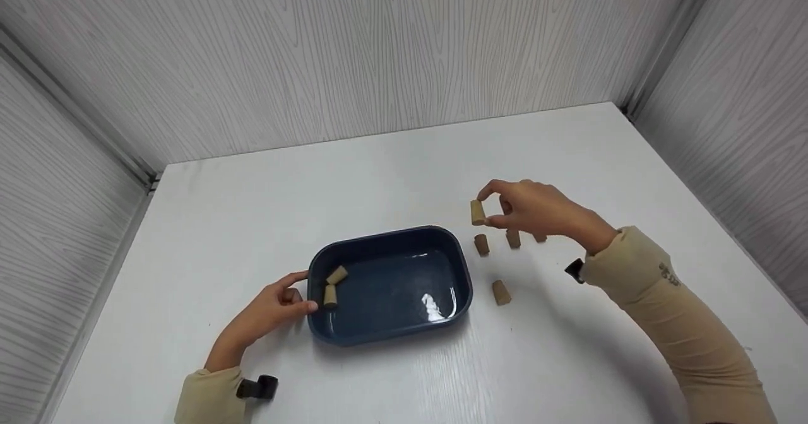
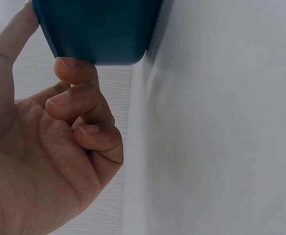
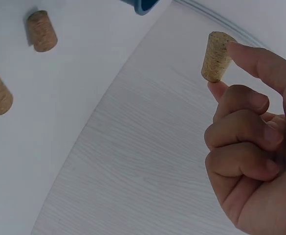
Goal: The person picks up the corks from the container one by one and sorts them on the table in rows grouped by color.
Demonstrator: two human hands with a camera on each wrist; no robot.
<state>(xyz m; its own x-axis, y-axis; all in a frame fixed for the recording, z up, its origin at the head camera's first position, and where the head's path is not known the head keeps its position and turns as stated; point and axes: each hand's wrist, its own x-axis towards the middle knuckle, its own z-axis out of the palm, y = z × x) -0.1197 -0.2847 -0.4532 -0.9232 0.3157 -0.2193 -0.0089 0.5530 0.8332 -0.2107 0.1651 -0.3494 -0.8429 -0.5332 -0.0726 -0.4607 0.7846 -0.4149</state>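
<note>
Between the thumb and index finger of my right hand (image 1: 533, 208) is a tapered cork stopper (image 1: 477, 212), pinched above the table just right of a dark blue rectangular basin (image 1: 391, 337). In the right wrist view the other fingers of that hand curl toward the palm, apart from the cork (image 3: 216, 57). My left hand (image 1: 271, 310) grips the basin's left end, with the thumb at the rim. Seen from the left wrist, a fingertip touches the basin's outer wall (image 2: 99, 39). Inside the basin, two corks (image 1: 337, 275) lie at the left end.
Several more corks stand or lie on the white table (image 1: 252, 209) right of the basin, one cork (image 1: 502, 293) nearer the front and another cork (image 1: 481, 245) close to the basin's right rim. Others are partly under the right hand. Grey wood-grain panels (image 1: 353, 52) enclose the back and sides.
</note>
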